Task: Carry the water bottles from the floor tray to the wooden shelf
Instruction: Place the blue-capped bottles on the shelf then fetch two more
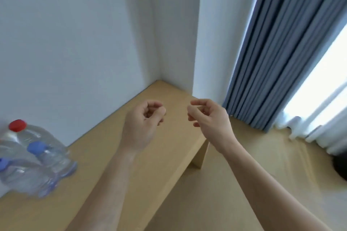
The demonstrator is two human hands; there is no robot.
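Three clear plastic water bottles stand together at the left end of the light wooden shelf [105, 157]: a red-capped bottle [35, 135] at the back, a blue-capped bottle [53, 157] in front of it, and another blue-capped bottle [24, 180] cut by the left edge. My left hand [142, 125] hovers over the middle of the shelf, fingers loosely curled, holding nothing. My right hand [208, 118] hovers over the shelf's right end, fingers also loosely curled and empty. Both hands are well to the right of the bottles. The floor tray is out of view.
White walls meet in a corner behind the shelf. The shelf's right leg [201, 155] stands on a light wood floor [253, 148]. Blue curtains [277, 62] and a bright window are at the right. A dark object [340, 167] lies at the right edge.
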